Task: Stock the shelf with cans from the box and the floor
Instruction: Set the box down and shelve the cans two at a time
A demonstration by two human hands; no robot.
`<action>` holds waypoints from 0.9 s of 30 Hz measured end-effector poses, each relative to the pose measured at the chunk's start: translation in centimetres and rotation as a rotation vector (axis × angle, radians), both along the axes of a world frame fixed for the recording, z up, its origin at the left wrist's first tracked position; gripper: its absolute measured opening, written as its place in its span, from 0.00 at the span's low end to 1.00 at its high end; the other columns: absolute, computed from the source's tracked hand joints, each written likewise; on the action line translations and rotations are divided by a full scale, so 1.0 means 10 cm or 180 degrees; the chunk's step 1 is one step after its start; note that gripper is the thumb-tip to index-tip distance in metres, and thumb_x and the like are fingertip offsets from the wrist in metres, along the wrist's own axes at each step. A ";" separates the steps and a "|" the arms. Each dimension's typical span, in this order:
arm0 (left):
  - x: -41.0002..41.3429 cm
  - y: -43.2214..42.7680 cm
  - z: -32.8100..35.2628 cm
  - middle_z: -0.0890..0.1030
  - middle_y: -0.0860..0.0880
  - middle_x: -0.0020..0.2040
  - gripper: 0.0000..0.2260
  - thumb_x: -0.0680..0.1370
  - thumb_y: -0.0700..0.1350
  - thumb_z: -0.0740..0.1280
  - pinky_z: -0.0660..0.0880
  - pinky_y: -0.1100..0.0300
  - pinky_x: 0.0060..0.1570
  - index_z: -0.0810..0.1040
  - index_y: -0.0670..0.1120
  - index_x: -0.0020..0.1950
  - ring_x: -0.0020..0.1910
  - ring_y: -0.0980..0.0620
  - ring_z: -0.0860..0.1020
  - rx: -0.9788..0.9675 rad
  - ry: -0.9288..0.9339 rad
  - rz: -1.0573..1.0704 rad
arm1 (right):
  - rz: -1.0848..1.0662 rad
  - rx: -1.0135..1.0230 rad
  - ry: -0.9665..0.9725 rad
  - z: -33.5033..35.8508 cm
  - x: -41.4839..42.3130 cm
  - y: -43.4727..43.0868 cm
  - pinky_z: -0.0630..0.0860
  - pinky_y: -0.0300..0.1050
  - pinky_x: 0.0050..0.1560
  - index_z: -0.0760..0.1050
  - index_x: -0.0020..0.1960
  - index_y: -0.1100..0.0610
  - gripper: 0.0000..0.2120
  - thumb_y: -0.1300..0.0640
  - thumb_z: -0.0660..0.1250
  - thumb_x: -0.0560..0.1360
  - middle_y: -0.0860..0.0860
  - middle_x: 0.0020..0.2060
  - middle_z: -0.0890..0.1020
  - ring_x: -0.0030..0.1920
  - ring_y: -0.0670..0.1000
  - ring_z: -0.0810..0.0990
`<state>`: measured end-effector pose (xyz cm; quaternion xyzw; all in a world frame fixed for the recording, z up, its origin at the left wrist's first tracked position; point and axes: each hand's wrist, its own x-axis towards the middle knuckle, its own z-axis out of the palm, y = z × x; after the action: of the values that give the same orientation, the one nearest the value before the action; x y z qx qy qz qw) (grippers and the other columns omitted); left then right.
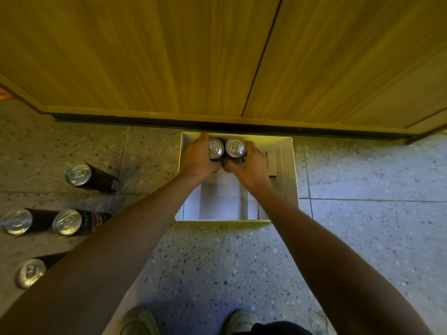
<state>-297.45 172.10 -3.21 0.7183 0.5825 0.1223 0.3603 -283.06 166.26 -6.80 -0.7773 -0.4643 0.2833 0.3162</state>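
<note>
A white open box (289, 170) stands on the floor against the foot of a wooden cabinet. Over its far end, two dark cans with silver tops sit side by side. My left hand (197, 157) is wrapped around the left can (215, 148). The right can (235, 147) is gripped by my right hand (251, 165). The cans touch each other, and their lower parts are hidden by my fingers. Several more dark cans stand on the floor at the left, the closest to the box being one (79, 174) far left of it.
Wooden cabinet doors (169, 56) fill the top of the view, with a dark gap beneath them. The floor (362, 226) is speckled stone tile. My two shoes (142, 321) are at the bottom edge. White dividers lie inside the box.
</note>
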 end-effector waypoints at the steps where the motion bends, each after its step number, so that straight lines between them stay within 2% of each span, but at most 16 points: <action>1: -0.02 0.00 0.04 0.82 0.43 0.57 0.30 0.64 0.44 0.80 0.78 0.52 0.51 0.73 0.42 0.61 0.57 0.42 0.80 -0.0065 -0.0010 -0.0020 | 0.0032 -0.0011 0.0017 0.04 0.00 0.00 0.75 0.37 0.39 0.75 0.57 0.49 0.26 0.45 0.78 0.62 0.43 0.48 0.83 0.47 0.47 0.82; 5: -0.10 0.02 0.43 0.83 0.42 0.53 0.26 0.63 0.42 0.80 0.80 0.48 0.48 0.74 0.42 0.57 0.52 0.41 0.81 -0.0243 -0.0068 0.0012 | 0.0096 0.0110 0.0027 0.46 -0.03 -0.03 0.81 0.47 0.45 0.77 0.56 0.51 0.25 0.44 0.78 0.64 0.46 0.48 0.84 0.48 0.46 0.82; 7: -0.18 0.01 0.84 0.83 0.43 0.52 0.25 0.63 0.43 0.79 0.80 0.47 0.47 0.74 0.43 0.56 0.51 0.42 0.81 -0.0230 -0.0117 0.0012 | 0.0095 0.0150 0.0042 0.90 -0.06 -0.04 0.81 0.47 0.44 0.77 0.57 0.52 0.26 0.44 0.78 0.64 0.45 0.47 0.83 0.47 0.45 0.82; 9: -0.25 0.02 1.39 0.83 0.45 0.52 0.24 0.64 0.44 0.79 0.79 0.48 0.46 0.75 0.43 0.56 0.50 0.43 0.81 -0.0201 -0.0235 -0.0009 | 0.0135 0.0244 0.0083 1.46 -0.09 -0.04 0.79 0.41 0.40 0.77 0.55 0.51 0.24 0.44 0.77 0.63 0.40 0.43 0.82 0.43 0.40 0.80; 12: -0.37 0.05 2.42 0.84 0.45 0.51 0.24 0.63 0.45 0.79 0.80 0.50 0.44 0.76 0.43 0.55 0.48 0.44 0.82 -0.0036 -0.0311 -0.0027 | 0.0255 0.0367 0.0011 2.52 -0.16 -0.03 0.75 0.34 0.36 0.77 0.51 0.48 0.20 0.42 0.76 0.63 0.37 0.38 0.79 0.38 0.36 0.78; 14: -0.45 0.08 3.20 0.84 0.46 0.51 0.24 0.62 0.45 0.80 0.79 0.54 0.43 0.76 0.44 0.55 0.47 0.45 0.82 0.0033 -0.0334 -0.0005 | 0.0310 0.0419 0.0068 3.29 -0.22 -0.01 0.75 0.33 0.38 0.75 0.52 0.44 0.20 0.44 0.77 0.64 0.36 0.40 0.80 0.41 0.36 0.79; 16: -0.52 0.12 4.00 0.84 0.46 0.51 0.26 0.61 0.43 0.80 0.75 0.58 0.40 0.76 0.45 0.56 0.48 0.45 0.82 0.0072 -0.0383 -0.0007 | 0.0350 0.0510 0.0070 4.08 -0.27 0.01 0.72 0.27 0.38 0.74 0.51 0.41 0.20 0.45 0.78 0.63 0.34 0.41 0.79 0.43 0.32 0.79; 19: -0.65 0.13 5.19 0.83 0.46 0.52 0.27 0.61 0.41 0.80 0.72 0.59 0.38 0.75 0.46 0.56 0.48 0.46 0.81 0.0058 -0.0503 -0.0059 | 0.0480 0.0528 0.0073 5.26 -0.36 0.02 0.75 0.29 0.42 0.75 0.54 0.42 0.21 0.43 0.77 0.64 0.37 0.45 0.81 0.46 0.34 0.79; 22: -0.81 0.15 6.32 0.83 0.47 0.49 0.23 0.62 0.40 0.80 0.69 0.61 0.37 0.74 0.48 0.52 0.46 0.46 0.81 0.0127 -0.0613 -0.0220 | 0.0580 0.0623 0.0058 6.38 -0.43 0.04 0.72 0.25 0.39 0.76 0.54 0.44 0.21 0.47 0.79 0.65 0.37 0.44 0.80 0.43 0.30 0.77; 24: -0.90 0.16 7.01 0.83 0.48 0.48 0.24 0.61 0.42 0.80 0.70 0.61 0.37 0.75 0.47 0.53 0.45 0.48 0.80 0.0182 -0.0583 -0.0291 | 0.0657 0.0588 0.0038 7.07 -0.47 0.06 0.75 0.29 0.41 0.77 0.56 0.46 0.22 0.47 0.79 0.65 0.39 0.46 0.82 0.44 0.34 0.79; 26: -0.97 0.18 7.63 0.83 0.51 0.47 0.24 0.60 0.43 0.81 0.71 0.62 0.36 0.76 0.50 0.52 0.44 0.51 0.81 0.0234 -0.0627 -0.0378 | 0.0701 0.0539 0.0005 7.69 -0.52 0.09 0.81 0.42 0.47 0.77 0.58 0.48 0.26 0.42 0.77 0.63 0.42 0.50 0.84 0.48 0.42 0.82; 27: -1.01 0.21 7.91 0.83 0.53 0.45 0.23 0.59 0.44 0.80 0.71 0.63 0.35 0.76 0.53 0.50 0.43 0.52 0.81 0.0283 -0.0641 -0.0446 | 0.0710 0.0544 0.0011 7.97 -0.53 0.11 0.82 0.45 0.49 0.77 0.58 0.48 0.28 0.40 0.77 0.62 0.42 0.50 0.84 0.49 0.42 0.82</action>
<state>-307.51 174.21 75.90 0.7566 0.4858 0.1940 0.3924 -288.38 167.39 72.93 -0.6906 -0.5697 0.2775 0.3486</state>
